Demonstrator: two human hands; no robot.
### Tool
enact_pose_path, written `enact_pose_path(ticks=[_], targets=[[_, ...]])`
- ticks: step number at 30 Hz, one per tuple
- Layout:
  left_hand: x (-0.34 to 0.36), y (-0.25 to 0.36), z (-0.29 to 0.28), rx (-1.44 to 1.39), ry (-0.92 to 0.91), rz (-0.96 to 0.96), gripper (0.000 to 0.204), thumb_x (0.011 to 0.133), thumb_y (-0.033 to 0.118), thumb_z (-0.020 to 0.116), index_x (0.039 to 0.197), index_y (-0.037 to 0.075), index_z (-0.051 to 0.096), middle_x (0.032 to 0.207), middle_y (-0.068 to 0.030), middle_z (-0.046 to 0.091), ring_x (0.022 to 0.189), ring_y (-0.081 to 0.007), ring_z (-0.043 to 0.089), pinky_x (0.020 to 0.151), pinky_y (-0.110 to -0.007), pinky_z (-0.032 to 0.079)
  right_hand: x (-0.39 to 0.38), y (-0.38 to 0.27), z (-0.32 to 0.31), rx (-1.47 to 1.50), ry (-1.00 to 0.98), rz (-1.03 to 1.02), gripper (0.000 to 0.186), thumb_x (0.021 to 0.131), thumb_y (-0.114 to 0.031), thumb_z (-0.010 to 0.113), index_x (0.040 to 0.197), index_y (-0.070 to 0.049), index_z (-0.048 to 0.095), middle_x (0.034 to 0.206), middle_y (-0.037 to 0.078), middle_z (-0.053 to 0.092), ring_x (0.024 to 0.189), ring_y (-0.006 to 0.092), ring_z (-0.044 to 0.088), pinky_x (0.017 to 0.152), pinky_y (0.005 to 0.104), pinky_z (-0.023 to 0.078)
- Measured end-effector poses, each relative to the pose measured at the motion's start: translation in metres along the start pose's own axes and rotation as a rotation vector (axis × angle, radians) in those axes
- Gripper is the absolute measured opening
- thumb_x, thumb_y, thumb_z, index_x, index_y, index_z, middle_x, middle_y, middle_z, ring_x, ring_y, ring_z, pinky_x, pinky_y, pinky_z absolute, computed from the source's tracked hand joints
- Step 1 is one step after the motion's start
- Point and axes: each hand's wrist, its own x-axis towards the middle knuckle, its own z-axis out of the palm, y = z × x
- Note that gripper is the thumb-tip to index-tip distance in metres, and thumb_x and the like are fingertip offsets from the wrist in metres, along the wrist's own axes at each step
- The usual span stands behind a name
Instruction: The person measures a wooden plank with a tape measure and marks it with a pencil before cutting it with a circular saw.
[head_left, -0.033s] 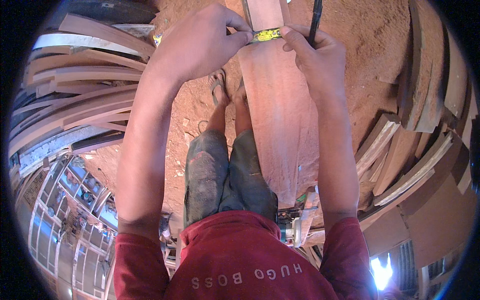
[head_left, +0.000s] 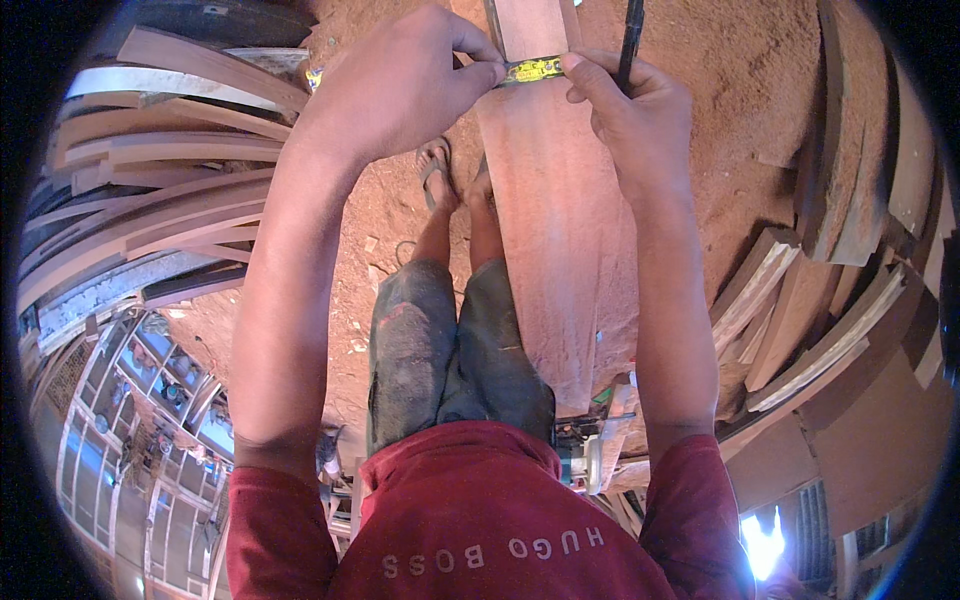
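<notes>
A yellow measuring tape is stretched across the width of a long reddish wooden board. At the board's left edge my left hand pinches the tape between thumb and fingers. My right hand is closed at the other end, its thumb pressing the tape near the board's right edge. A black pen or marker sticks up between the fingers of that same hand. Beyond my left wrist a small yellow piece peeks out; whether it belongs to the tape is hidden.
Stacked timber strips fill the left side. More planks lie at the right. Reddish sawdust covers the ground around my sandalled feet. Pale window-like frames stand at the lower left, and a machine part shows beside my waist.
</notes>
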Motion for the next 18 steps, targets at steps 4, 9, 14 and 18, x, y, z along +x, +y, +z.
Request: enact_pose_path(ticks=[4, 9, 14, 18], targets=[[0.000, 0.001, -0.007, 0.000, -0.007, 0.063, 0.026, 0.092, 0.023, 0.067, 0.099, -0.001, 0.074, 0.072, -0.0137, 0.067, 0.065, -0.0186, 0.061, 0.065, -0.037, 0.050, -0.001, 0.000, -0.006, -0.073, -0.010, -0.012, 0.026, 0.091, -0.013, 0.074, 0.113, 0.000, 0.073, 0.078, 0.000, 0.064, 0.054, 0.0016, 0.042, 0.047, 0.0187, 0.028], [-0.012, -0.013, -0.012, 0.001, -0.041, -0.048, 0.027, 0.091, 0.022, 0.068, 0.097, -0.004, 0.072, 0.068, -0.0109, 0.062, 0.064, -0.0147, 0.055, 0.064, -0.034, 0.048, 0.008, -0.004, -0.070, -0.066, 0.204, 0.000, 0.027, 0.097, -0.017, 0.064, 0.118, 0.000, 0.071, 0.085, -0.001, 0.060, 0.071, 0.0038, 0.050, 0.052, 0.0177, 0.033], [-0.019, -0.019, -0.010, -0.003, 0.054, -0.015, 0.026, 0.091, 0.020, 0.067, 0.098, -0.004, 0.071, 0.071, -0.0131, 0.064, 0.064, -0.0168, 0.058, 0.065, -0.035, 0.049, 0.023, 0.001, -0.151, 0.159, 0.310, -0.061, 0.031, 0.099, -0.011, 0.060, 0.127, 0.002, 0.063, 0.090, 0.002, 0.061, 0.076, 0.0068, 0.054, 0.051, 0.0186, 0.037], [-0.014, -0.007, -0.004, 0.041, 0.111, -0.024, 0.024, 0.091, 0.020, 0.066, 0.099, -0.002, 0.072, 0.078, -0.0168, 0.069, 0.070, -0.0236, 0.066, 0.070, -0.037, 0.052, 0.019, -0.002, -0.131, 0.324, 0.444, -0.067, 0.021, 0.099, -0.017, 0.063, 0.116, -0.005, 0.065, 0.091, 0.000, 0.064, 0.072, 0.0076, 0.054, 0.048, 0.0187, 0.035]])
